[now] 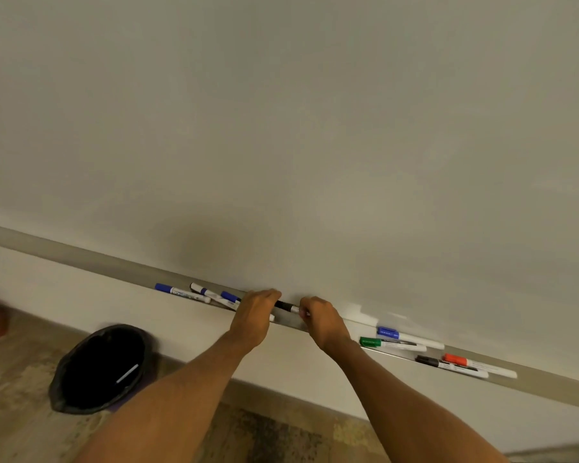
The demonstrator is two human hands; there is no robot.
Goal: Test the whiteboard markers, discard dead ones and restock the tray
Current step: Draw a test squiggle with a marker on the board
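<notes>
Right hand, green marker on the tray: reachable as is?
Probably not yet: the right hand and left hand both grip the black marker. The green marker lies uncovered on the tray nearby, so after letting go the way looks free.

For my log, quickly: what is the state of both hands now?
Left hand: grips the black marker at its dark end.
Right hand: pinches the same marker's white end.

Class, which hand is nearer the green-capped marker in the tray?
Right. The right hand is just left of the green-capped marker; the left hand is farther left, both gripping a black marker.
</notes>
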